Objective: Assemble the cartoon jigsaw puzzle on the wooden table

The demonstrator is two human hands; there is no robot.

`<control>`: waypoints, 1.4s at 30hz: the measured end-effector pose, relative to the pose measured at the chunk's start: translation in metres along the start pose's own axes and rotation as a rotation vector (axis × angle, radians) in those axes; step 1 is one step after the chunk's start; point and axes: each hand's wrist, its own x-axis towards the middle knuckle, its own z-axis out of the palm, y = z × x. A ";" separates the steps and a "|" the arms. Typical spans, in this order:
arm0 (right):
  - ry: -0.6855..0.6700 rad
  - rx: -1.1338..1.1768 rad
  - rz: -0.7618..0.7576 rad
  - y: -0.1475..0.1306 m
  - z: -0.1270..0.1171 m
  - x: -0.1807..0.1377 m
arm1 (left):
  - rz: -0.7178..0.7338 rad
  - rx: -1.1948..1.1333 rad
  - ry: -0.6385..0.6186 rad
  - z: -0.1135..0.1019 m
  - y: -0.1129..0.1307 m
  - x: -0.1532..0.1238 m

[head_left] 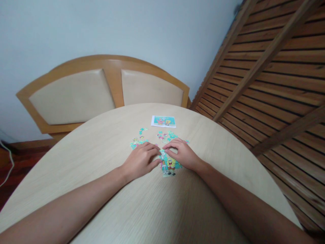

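A partly joined jigsaw puzzle [171,164] lies flat on the table, showing a yellow square cartoon figure and a pale blue one on turquoise. My left hand [144,158] rests at the puzzle's left edge, fingers curved, with the thumb apart from the index finger. Over the puzzle's upper right part is my right hand [183,154], which hides some of it. Its thumb and index finger pinch together at the puzzle's upper left corner; whatever is between them is too small to make out. Loose puzzle pieces [162,136] lie just beyond both hands.
A picture sheet [164,121] with similar figures lies farther back on the round wooden table [114,135]. More loose pieces [142,130] are scattered at the left. Behind the table stands a padded wooden headboard [116,81]; a slatted wooden panel [264,74] rises on the right.
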 end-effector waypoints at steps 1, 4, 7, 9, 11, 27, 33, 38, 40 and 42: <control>0.000 -0.004 -0.005 0.000 0.000 0.000 | -0.001 -0.002 -0.001 0.000 0.000 0.000; -0.002 -0.009 -0.019 0.001 0.001 0.000 | -0.008 -0.003 -0.007 0.000 0.001 0.000; -0.010 -0.011 -0.030 0.001 0.000 -0.001 | -0.008 -0.011 -0.009 0.000 0.001 0.000; -0.015 -0.012 -0.030 0.000 0.000 -0.001 | 0.011 -0.011 -0.012 -0.001 0.001 0.000; -0.019 -0.012 -0.025 -0.001 -0.001 -0.001 | 0.032 0.004 -0.024 -0.001 0.001 0.001; -0.053 -0.034 -0.025 -0.003 -0.003 -0.002 | 0.049 -0.012 -0.047 -0.005 0.006 0.002; -0.025 -0.018 -0.031 -0.005 -0.002 -0.001 | 0.050 -0.014 -0.074 -0.006 0.006 0.001; 0.203 -0.041 0.115 0.006 -0.003 0.001 | 0.026 -0.031 -0.042 -0.003 0.003 0.000; 0.288 -0.073 0.179 0.014 -0.005 0.001 | 0.019 -0.041 -0.022 -0.002 0.002 0.000; 0.321 -0.124 0.201 0.021 -0.007 0.000 | -0.004 -0.052 0.010 0.001 0.000 0.000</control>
